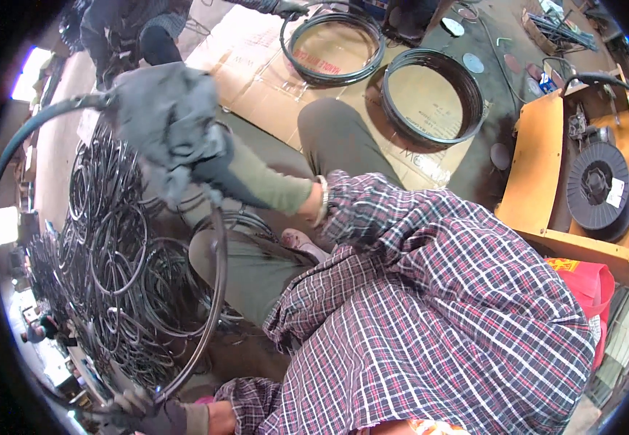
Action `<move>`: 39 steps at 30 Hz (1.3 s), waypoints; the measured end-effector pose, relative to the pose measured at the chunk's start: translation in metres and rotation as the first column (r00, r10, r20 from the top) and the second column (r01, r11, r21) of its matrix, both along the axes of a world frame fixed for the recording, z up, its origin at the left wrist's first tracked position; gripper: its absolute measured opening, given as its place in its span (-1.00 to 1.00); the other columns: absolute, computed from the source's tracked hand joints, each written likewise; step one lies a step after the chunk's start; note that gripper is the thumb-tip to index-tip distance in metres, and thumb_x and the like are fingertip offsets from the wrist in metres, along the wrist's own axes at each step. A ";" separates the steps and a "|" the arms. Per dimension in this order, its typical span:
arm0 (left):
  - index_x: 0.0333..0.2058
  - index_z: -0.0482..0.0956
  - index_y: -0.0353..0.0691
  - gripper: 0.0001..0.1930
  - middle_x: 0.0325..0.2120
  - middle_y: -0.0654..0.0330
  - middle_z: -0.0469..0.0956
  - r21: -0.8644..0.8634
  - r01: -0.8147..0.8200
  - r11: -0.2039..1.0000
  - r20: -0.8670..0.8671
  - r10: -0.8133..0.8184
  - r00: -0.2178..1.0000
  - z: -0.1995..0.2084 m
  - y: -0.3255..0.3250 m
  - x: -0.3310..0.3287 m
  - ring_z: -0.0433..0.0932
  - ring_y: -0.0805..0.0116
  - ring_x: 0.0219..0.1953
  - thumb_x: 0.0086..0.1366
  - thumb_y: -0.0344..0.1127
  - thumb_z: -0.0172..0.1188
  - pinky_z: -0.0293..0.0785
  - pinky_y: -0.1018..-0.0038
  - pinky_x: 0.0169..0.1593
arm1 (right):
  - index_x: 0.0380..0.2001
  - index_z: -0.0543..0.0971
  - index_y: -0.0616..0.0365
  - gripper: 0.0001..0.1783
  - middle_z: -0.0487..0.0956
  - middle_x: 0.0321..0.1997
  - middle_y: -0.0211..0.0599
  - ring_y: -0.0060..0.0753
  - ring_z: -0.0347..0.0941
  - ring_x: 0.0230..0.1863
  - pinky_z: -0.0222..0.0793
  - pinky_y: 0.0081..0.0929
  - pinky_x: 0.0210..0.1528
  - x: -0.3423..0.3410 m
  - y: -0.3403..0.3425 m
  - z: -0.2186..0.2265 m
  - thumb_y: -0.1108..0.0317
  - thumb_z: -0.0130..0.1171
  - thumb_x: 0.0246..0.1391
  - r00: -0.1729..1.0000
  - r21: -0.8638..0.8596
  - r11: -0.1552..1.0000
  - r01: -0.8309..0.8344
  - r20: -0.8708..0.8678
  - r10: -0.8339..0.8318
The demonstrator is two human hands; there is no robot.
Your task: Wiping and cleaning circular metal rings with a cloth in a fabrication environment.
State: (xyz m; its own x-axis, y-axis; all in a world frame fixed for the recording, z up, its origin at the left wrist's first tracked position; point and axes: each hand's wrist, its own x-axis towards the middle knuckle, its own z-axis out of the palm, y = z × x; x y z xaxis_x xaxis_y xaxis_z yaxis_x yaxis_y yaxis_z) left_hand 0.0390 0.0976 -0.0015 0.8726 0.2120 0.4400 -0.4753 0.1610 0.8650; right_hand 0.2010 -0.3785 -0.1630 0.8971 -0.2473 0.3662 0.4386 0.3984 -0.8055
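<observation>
My right hand (173, 123), in a loose dark grey glove or cloth, is raised at the upper left and closed round a thick black hoop (218, 275); the fingers themselves are mostly covered by grey fabric. The hoop bows out beyond the hand to the left and drops on the near side toward my left hand (129, 413). That hand, in a dark glove at the lower left edge, appears closed round the hoop's lower part, blurred and partly in shadow. Below the hoop lies a large tangled heap of black rings (111, 268), beside my bent leg.
Two stacks of black rings, one farther (334, 47) and one nearer (434, 98), lie on flattened cardboard (256, 65). A co-worker (137, 32) reaches toward the farther stack. At right stands an orange box (528, 159) with a black wire spool (598, 185); a red bag (582, 286) is beside me.
</observation>
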 end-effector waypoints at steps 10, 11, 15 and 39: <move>-0.23 0.39 -0.21 -0.78 -0.60 0.38 0.17 -0.446 0.357 0.821 0.094 -0.354 0.931 -0.091 -0.209 0.101 0.06 0.57 -0.65 0.50 -0.19 -0.09 0.02 0.62 -0.60 | -0.11 0.49 0.13 -0.76 0.49 -0.30 -0.47 -0.62 0.40 -0.41 0.37 -0.63 -0.38 -0.095 -0.137 -0.015 0.23 -0.07 0.37 0.977 0.265 0.946 0.185 -0.153 -0.148; -0.26 0.38 -0.19 -0.79 -0.62 0.40 0.16 -0.454 0.351 0.819 0.082 -0.353 0.932 -0.093 -0.228 0.109 0.05 0.60 -0.66 0.49 -0.18 -0.05 0.00 0.62 -0.62 | -0.11 0.51 0.11 -0.77 0.52 -0.27 -0.45 -0.61 0.46 -0.36 0.41 -0.62 -0.38 -0.102 -0.147 -0.022 0.28 -0.09 0.34 0.976 0.253 0.950 0.184 -0.163 -0.146; -0.27 0.38 -0.18 -0.75 -0.62 0.42 0.17 -0.280 0.019 0.960 -0.079 -0.042 0.996 -0.069 -0.298 0.098 0.09 0.62 -0.65 0.48 -0.12 -0.01 -0.02 0.62 -0.59 | -0.16 0.53 0.17 -0.82 0.55 -0.40 -0.44 -0.59 0.48 -0.53 0.34 -0.67 -0.56 -0.103 -0.128 -0.014 0.32 0.02 0.31 0.920 -0.055 0.981 0.184 -0.343 -0.191; 0.07 0.44 -0.23 -0.29 -0.20 0.21 0.57 -0.525 -0.037 0.850 -0.670 -0.386 0.634 -0.295 -0.349 0.130 0.57 0.32 -0.16 0.36 0.35 -0.09 0.49 0.44 -0.10 | 0.21 0.34 0.22 -0.58 0.45 0.16 -0.26 -0.41 0.44 0.12 0.44 -0.44 0.13 -0.094 -0.126 -0.002 0.38 -0.01 0.32 0.998 0.118 0.992 -0.048 0.055 0.042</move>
